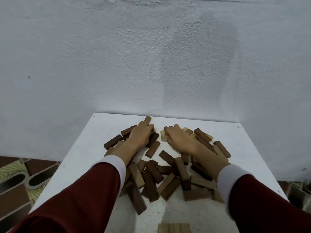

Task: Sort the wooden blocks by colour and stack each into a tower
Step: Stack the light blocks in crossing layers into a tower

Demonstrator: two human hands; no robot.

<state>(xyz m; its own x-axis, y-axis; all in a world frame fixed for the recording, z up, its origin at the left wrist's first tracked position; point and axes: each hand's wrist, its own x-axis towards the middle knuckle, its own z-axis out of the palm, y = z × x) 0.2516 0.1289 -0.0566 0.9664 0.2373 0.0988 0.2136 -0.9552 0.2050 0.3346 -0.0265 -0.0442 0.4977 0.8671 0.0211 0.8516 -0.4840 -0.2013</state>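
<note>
A loose pile of wooden blocks (161, 179) in dark brown, mid brown and pale tones covers the middle of the white table (87, 148). My left hand (140, 134) lies over dark brown blocks at the far left of the pile, its fingers curled round a dark block (148, 120) that sticks up beyond the knuckles. My right hand (178, 137) rests on the far right part, fingers curled over several pale blocks (164, 136). A flat row of pale blocks (174, 228) lies at the table's near edge.
A rough white wall (151, 56) rises right behind the table's far edge. Patterned floor tiles (21, 179) show to the left and right of the table. Bare tabletop lies on both sides of the pile.
</note>
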